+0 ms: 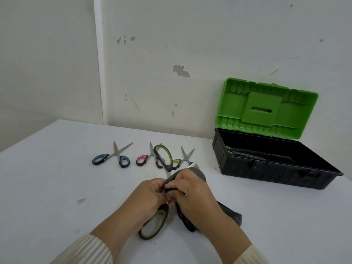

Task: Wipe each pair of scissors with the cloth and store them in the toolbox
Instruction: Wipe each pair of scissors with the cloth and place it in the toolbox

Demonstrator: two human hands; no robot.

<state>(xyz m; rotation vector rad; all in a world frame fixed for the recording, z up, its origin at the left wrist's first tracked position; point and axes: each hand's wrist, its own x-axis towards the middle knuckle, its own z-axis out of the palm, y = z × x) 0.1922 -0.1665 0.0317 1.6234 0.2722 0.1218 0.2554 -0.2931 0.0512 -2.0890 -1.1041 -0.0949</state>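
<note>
Both hands closed on green-handled scissors [152, 223] and grey cloth [198, 175]; open toolbox [274, 168] up-right, nearer right hand [192, 195]

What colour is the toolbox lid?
Bright green lid, standing open above the black toolbox; head view.

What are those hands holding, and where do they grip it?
The left hand holds green-handled scissors near the pivot; the right hand pinches a grey cloth around one blade.

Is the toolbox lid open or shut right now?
Open. The green lid stands tilted back against the wall, exposing the black toolbox interior.
</note>
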